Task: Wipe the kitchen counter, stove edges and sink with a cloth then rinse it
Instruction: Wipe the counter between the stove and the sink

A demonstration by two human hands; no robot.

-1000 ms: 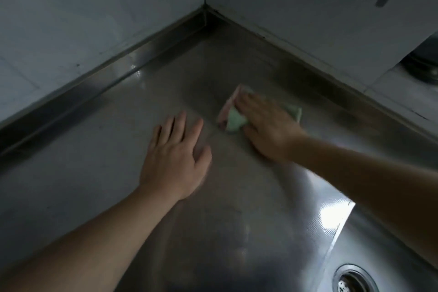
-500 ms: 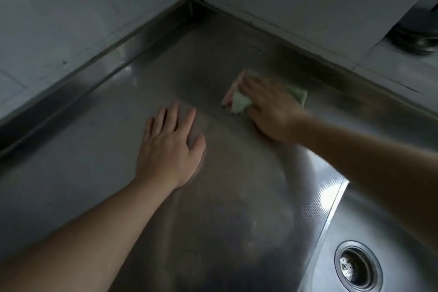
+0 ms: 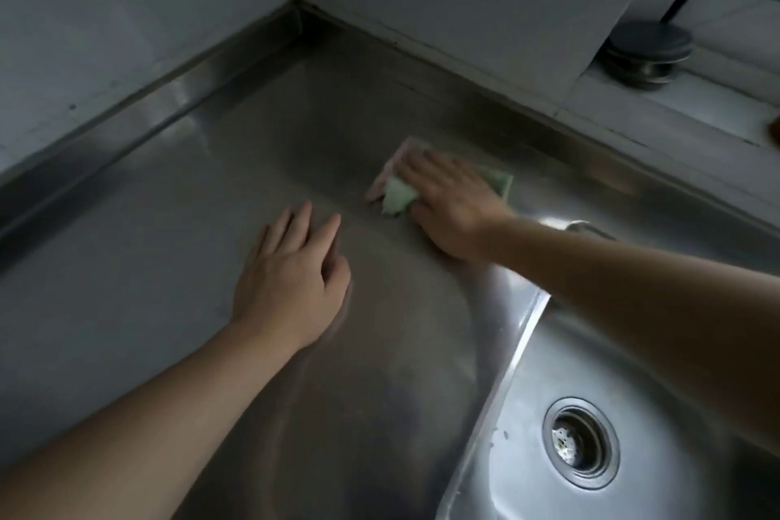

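A dim view looked down on a steel surface (image 3: 126,308) set into a tiled corner. At the left, the left hand (image 3: 291,283) lay flat on the metal, fingers straight and holding nothing, propping the person. Just to its right and a little farther back, the right hand (image 3: 447,203) pressed down with straight fingers on a folded green and pink cloth (image 3: 396,194). The cloth lay under that palm, its loose corner poking out toward the left hand and another edge showing past the knuckles near the back wall; it was blurred, so its folds could not be read. The cloth's long side seemed to run roughly along the back wall. The right hand was plainly the one on the cloth, the left only nearby. Farther right and nearer the viewer, the sink (image 3: 633,350) dropped away, its drain (image 3: 580,441) at the lower right. The unwiped basin therefore lay to the right of the cloth and toward the person.
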